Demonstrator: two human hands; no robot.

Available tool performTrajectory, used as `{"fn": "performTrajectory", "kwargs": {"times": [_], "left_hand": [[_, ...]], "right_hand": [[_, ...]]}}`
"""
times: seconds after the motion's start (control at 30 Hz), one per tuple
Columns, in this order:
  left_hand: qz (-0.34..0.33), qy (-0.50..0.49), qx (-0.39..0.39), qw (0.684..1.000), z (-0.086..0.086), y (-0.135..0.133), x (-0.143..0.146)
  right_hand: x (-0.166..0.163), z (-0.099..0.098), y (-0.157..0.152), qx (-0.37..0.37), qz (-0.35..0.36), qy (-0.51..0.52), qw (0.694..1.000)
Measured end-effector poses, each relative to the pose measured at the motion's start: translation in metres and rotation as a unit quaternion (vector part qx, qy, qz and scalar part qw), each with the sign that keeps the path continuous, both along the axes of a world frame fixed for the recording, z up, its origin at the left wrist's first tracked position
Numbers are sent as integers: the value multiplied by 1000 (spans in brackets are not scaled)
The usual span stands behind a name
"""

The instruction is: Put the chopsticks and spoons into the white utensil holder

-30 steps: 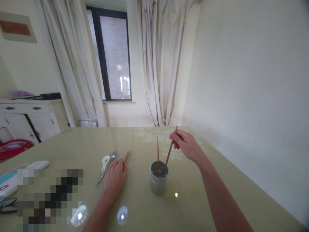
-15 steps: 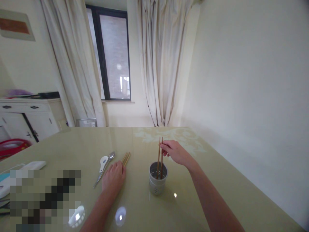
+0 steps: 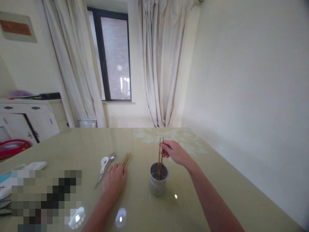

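- Cup (image 3: pixel 158 187) is standing upright on the table (image 3: pixel 190 211); all places below are being given relative to it.
- Right hand (image 3: pixel 174 151) is hovering above the cup's rim, slightly to its right. Thumb and fingertips are coming together in a pinch, clamping on the held chopstick (image 3: pixel 161 163) near its upper end; the other fingers are curling in toward the palm.
- Right forearm (image 3: pixel 210 193) is slanting in from the near right of the cup, wrist raised clear of the table.
- Held chopstick is standing nearly vertical, its lower end sitting inside the cup. Second chopstick (image 3: pixel 159 158) is standing just beside it, also inside the cup.
- Left hand (image 3: pixel 114 177) is resting low, palm down, to the left of the cup, fingers lying close together over the chopstick bundle (image 3: pixel 126 160). Cannot tell whether they are gripping; the underside is hidden. Bundle tips are poking out past the fingers, pointing away from the wearer.
- White spoon (image 3: pixel 104 163) and metal spoon (image 3: pixel 112 157) are lying farther left of the cup, beyond the left hand.
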State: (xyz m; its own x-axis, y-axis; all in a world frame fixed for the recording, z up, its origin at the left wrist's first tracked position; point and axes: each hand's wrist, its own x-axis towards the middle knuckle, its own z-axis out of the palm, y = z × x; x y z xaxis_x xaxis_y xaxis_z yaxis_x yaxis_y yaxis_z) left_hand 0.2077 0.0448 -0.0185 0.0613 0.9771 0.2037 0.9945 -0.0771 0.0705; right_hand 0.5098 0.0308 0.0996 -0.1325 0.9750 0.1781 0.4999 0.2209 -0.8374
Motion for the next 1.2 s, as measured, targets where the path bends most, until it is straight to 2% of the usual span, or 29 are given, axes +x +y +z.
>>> {"fn": "performTrajectory", "kwargs": {"times": [0.33,0.5,0.57,0.67,0.73,0.8,0.87,0.93,1.0,1.07,1.2], "left_hand": [[2,-14,-6,1000,-3,2,0],[-25,-15,0,1000,-6,1,3],[-39,-32,-21,998,-5,0,5],[-52,-39,-38,997,-4,-2,9],[-59,-44,-19,997,-1,-3,12],[-64,-98,5,993,6,-5,17],[-69,-223,12,972,14,-10,26],[-94,-375,17,922,22,-21,38],[-146,-482,47,863,29,-38,52],[-192,-529,81,823,32,-57,65],[-328,-547,75,766,32,-88,82]], "right_hand": [[-2,-4,1,-14,12,43,999],[4,1,-5,-25,1,37,999],[10,2,-14,-9,-33,20,999],[16,-7,-35,67,-113,24,991],[14,-19,-49,127,-173,75,974],[6,-33,-61,182,-240,110,947],[-7,-44,-69,215,-264,110,934],[-21,-51,-75,235,-248,98,935],[-35,-55,-80,252,-216,88,939],[-47,-56,-85,262,-172,79,946],[-60,-58,-93,252,-86,89,960]]}}
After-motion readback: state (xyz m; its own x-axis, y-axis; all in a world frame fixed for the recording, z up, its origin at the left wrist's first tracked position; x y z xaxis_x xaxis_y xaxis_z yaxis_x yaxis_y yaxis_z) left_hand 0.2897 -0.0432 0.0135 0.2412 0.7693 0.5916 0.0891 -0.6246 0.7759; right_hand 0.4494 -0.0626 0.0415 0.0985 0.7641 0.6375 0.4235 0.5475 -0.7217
